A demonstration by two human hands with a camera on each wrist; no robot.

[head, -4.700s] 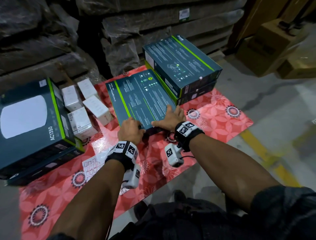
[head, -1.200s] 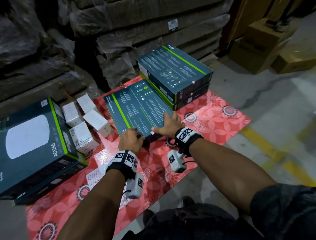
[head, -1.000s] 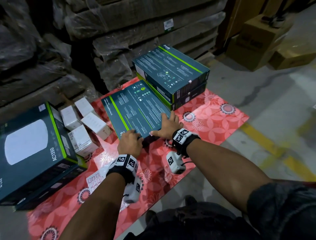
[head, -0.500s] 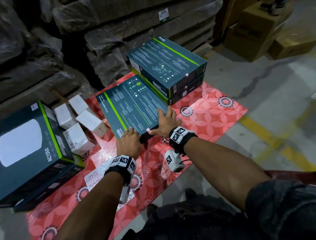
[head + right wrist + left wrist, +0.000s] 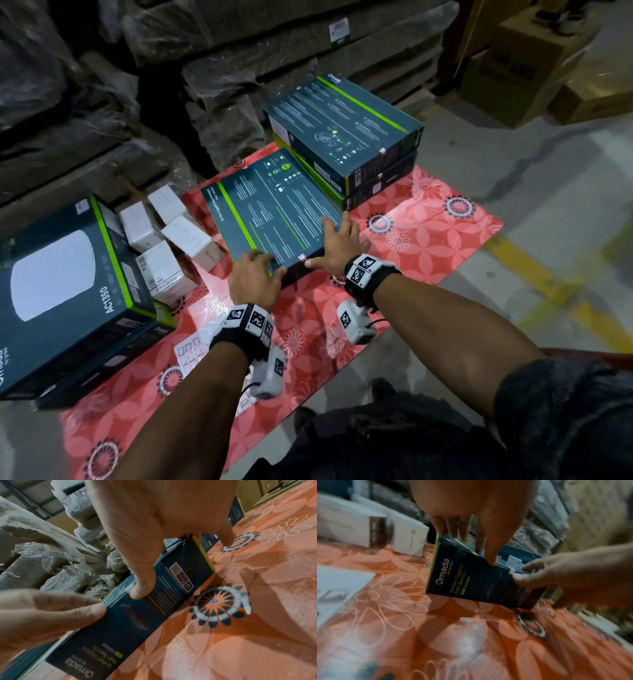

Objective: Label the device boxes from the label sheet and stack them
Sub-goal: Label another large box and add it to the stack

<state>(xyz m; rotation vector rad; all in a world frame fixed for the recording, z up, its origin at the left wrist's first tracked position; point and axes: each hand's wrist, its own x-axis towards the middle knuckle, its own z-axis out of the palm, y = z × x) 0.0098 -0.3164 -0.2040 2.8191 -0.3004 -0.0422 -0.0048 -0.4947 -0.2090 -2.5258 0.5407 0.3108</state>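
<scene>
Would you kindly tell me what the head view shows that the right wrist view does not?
Head only: large dark AC1350 box, yellow floor stripe, black marker wristband. Right wrist only: the QR code and Omada lettering on the side of the flat dark teal cardboard box. Both: left hand and right hand on that box, red floral mat.

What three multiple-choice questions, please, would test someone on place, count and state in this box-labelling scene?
1. Where is the label sheet? A on the red mat; B on a shelf; C taped to a wall.
2. How many small white boxes are there? A two; B four; C six.
3. The switch box under the left hand and right hand is: A standing upright; B lying flat; C opened.
Answers: A, it lies on the mat beside the left wrist; B, four cluster left of the switch box; B, its broad face points up.
</scene>
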